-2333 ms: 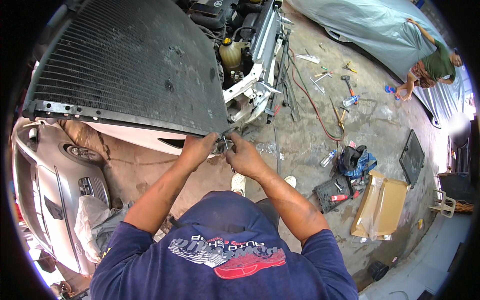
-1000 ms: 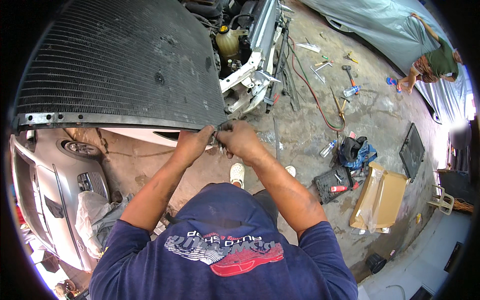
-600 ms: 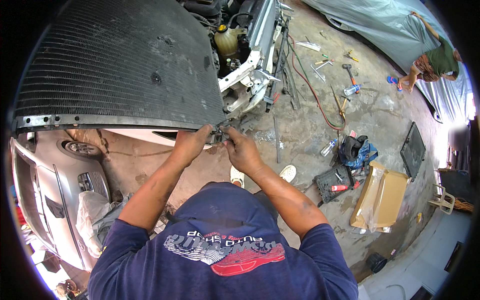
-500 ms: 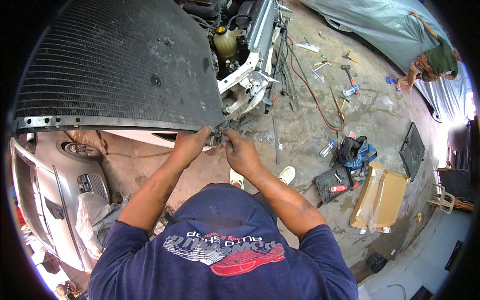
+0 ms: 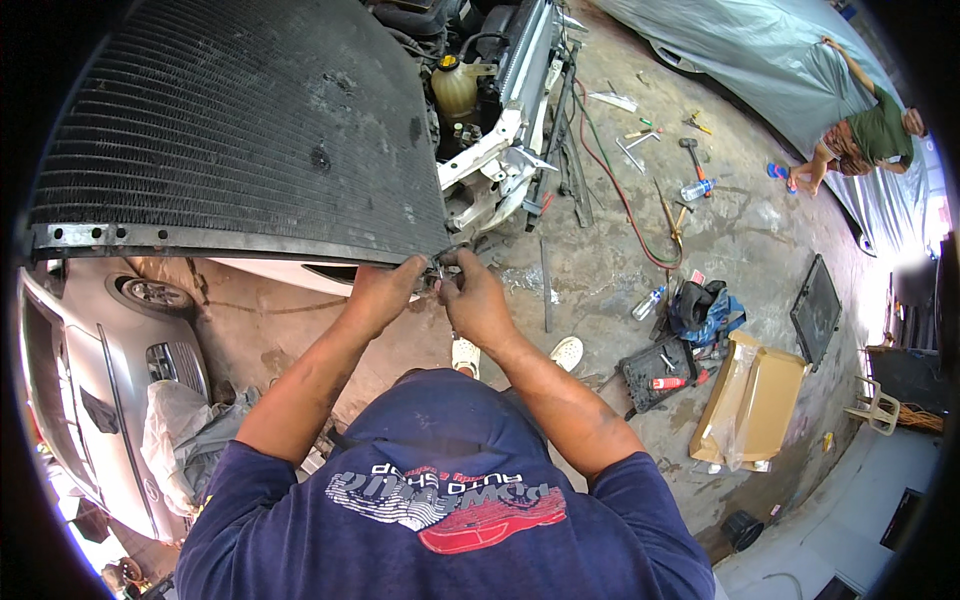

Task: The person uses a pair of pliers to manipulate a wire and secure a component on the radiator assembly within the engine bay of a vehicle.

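A large black finned radiator panel point(image 5: 240, 140) spreads across the upper left, with a metal strip along its near edge. At the near right corner of that panel, my left hand point(image 5: 382, 300) is closed on the edge, its thumb toward the corner. Just beside it, my right hand point(image 5: 478, 302) is closed in a pinch at the same corner. A small thin metallic piece shows by the right fingers, too small to name. The two hands are close together but apart. Behind the corner stands an opened car front point(image 5: 485, 160) with bare white metalwork.
Right of me on the concrete lie a hammer point(image 5: 694, 160), a red-green hose point(image 5: 630, 215), water bottles point(image 5: 648, 303), a tool case point(image 5: 650, 375) and an open cardboard box point(image 5: 750, 405). A silver car point(image 5: 130, 350) stands left. A person point(image 5: 870, 135) is beside a covered car.
My right hand has turned slightly at the corner, and a thin piece now shows below its fingers. My left hand keeps its place on the panel. The view has shifted slightly.
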The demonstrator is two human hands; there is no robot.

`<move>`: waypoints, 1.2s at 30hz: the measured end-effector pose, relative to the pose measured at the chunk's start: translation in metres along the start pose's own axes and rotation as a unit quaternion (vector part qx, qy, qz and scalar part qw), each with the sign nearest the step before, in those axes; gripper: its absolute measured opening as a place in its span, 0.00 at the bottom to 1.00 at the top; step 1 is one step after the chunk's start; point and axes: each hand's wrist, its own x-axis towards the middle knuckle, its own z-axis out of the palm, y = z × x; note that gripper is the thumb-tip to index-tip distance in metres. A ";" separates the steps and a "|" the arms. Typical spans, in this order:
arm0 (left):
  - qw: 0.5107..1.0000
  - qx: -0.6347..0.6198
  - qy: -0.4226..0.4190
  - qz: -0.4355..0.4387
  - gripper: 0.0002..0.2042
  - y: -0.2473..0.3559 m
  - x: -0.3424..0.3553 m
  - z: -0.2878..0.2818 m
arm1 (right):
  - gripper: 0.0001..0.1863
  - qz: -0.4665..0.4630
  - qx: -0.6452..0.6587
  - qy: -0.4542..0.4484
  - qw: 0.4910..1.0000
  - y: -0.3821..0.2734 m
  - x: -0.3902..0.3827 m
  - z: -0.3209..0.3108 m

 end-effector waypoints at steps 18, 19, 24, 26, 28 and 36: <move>0.997 0.064 0.042 -0.010 0.20 0.007 -0.006 0.000 | 0.41 -0.152 -0.078 -0.139 0.975 0.046 -0.013 -0.020; 0.997 0.058 0.041 -0.010 0.20 0.009 -0.007 0.001 | 0.42 -0.159 -0.154 -0.143 0.965 0.057 -0.011 -0.018; 0.999 0.035 0.023 -0.023 0.19 0.004 -0.002 -0.002 | 0.44 -0.206 -0.312 -0.141 0.917 0.077 0.007 -0.019; 0.999 0.021 0.029 -0.009 0.19 0.005 -0.004 -0.002 | 0.41 -0.226 -0.227 -0.111 0.941 0.076 0.002 -0.021; 0.998 0.047 0.039 -0.008 0.18 0.011 -0.007 0.002 | 0.40 -0.208 -0.152 -0.108 0.960 0.070 -0.002 -0.025; 0.994 0.106 0.014 0.003 0.20 0.024 -0.012 -0.001 | 0.39 0.113 0.032 -0.236 0.965 -0.002 -0.008 -0.041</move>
